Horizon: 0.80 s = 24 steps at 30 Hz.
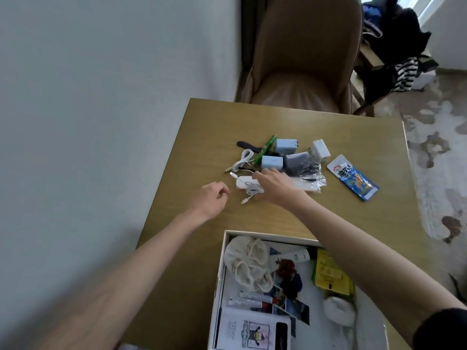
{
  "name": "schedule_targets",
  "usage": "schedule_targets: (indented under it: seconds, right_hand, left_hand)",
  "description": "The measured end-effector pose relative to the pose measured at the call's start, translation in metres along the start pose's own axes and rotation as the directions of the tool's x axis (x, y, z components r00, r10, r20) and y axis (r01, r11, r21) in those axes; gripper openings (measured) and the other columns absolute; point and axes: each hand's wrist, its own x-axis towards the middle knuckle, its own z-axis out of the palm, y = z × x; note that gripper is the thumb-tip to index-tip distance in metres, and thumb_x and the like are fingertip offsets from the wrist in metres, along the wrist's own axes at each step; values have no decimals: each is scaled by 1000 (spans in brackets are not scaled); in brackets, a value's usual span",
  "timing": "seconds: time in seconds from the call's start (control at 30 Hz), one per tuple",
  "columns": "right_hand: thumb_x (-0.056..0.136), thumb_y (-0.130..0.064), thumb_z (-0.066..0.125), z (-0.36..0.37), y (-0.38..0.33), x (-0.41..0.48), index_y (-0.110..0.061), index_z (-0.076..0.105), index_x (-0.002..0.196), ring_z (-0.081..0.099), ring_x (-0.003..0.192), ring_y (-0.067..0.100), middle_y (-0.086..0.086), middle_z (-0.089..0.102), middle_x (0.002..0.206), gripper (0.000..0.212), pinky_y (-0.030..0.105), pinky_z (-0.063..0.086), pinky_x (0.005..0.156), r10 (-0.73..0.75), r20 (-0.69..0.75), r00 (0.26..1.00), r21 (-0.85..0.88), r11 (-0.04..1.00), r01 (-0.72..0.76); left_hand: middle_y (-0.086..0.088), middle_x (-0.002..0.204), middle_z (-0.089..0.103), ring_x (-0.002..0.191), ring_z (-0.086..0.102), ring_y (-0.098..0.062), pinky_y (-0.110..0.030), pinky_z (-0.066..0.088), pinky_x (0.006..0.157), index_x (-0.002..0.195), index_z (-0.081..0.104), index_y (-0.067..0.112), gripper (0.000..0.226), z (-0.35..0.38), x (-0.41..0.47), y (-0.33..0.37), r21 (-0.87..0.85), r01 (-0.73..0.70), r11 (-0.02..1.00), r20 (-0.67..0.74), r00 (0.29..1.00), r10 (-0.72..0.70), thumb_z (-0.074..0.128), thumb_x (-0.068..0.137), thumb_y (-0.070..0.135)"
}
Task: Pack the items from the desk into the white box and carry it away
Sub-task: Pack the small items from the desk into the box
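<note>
The white box (265, 234) stands open at the desk's near edge, holding a cloth pouch (247, 261), a yellow packet (331, 274), pens (252, 299) and a booklet (250, 329). Beyond it lies a pile: two blue chargers (285, 146), a white charger (319, 150), a grey bundle in clear plastic (298, 161), a green item (269, 147) and white cables (243, 160). My right hand (275, 185) lies palm down over the pile's near side, fingers spread beside a white oval case (242, 181). My left hand (212, 198) hovers left of it, fingers curled, holding nothing.
A blue snack packet (353, 176) lies apart, right of the pile. A brown chair (303, 59) stands behind the wooden desk (202, 137). A wall runs along the left; a second chair heaped with dark clothes (394, 46) stands on the patterned carpet at the back right.
</note>
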Motion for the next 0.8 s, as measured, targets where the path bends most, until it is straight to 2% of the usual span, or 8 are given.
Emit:
schedule_targets:
  seconds: [0.1,0.2,0.3,0.47,0.53,0.63,0.7,0.8]
  right_hand:
    - [91,-20,61,10,1,11,-20,49,133,52,115,27,6,59,125,44,40,46,89,-116,-48,992,-191,976,105]
    - [91,-18,59,11,8,7,-21,60,121,55,105,24,2,65,113,30,35,43,83,-157,-115,981,-206,970,131]
    - [89,-27,64,8,20,-5,-21,65,112,54,102,21,0,63,108,23,33,42,81,-159,-131,978,-72,986,151]
    - [86,-27,71,-7,41,-39,-19,68,97,58,88,13,-4,65,95,15,30,48,73,-21,-166,986,320,945,74]
    - [86,-24,71,-12,48,-56,-18,68,95,60,80,4,-9,64,90,11,21,48,69,62,-136,989,513,858,17]
    - [84,-21,74,-18,53,-77,-17,68,95,66,77,-2,-11,68,87,13,13,52,68,212,-102,972,775,629,-56]
    - [84,-19,74,-20,54,-88,-11,68,97,69,79,3,-4,71,89,16,16,54,70,284,-94,954,879,473,-55]
    - [84,-19,74,-23,51,-96,-11,67,99,71,85,12,2,73,92,18,23,57,77,340,-69,938,967,254,-21]
  left_hand:
    - [3,103,66,90,61,-16,-35,56,77,99,65,24,16,1,8,-5,21,52,998,-32,998,-51,51,94,30]
    - [0,96,67,80,61,-17,-32,55,67,94,65,21,15,-2,23,-6,-9,77,997,-68,995,-77,51,95,28]
    - [-3,96,67,76,62,-19,-31,53,64,95,64,17,14,-7,46,1,-76,108,991,-98,989,-115,52,94,22]
    - [-7,120,58,104,58,-22,-39,52,90,115,61,11,27,-8,94,21,-104,98,990,-85,991,-107,58,92,25]
    - [-8,127,53,111,55,-23,-36,49,92,123,57,9,37,-4,112,28,-73,116,991,-47,992,-120,59,92,30]
    - [-10,122,57,110,55,-26,-39,48,93,115,60,9,37,3,133,30,-7,144,990,14,989,-144,63,90,36]
    - [-10,115,62,106,57,-27,-40,49,90,105,63,11,32,8,139,28,38,147,988,48,988,-149,63,89,39]
    - [-6,105,63,93,58,-23,-35,47,74,95,63,14,26,13,139,26,-1,159,987,56,986,-159,62,90,40]
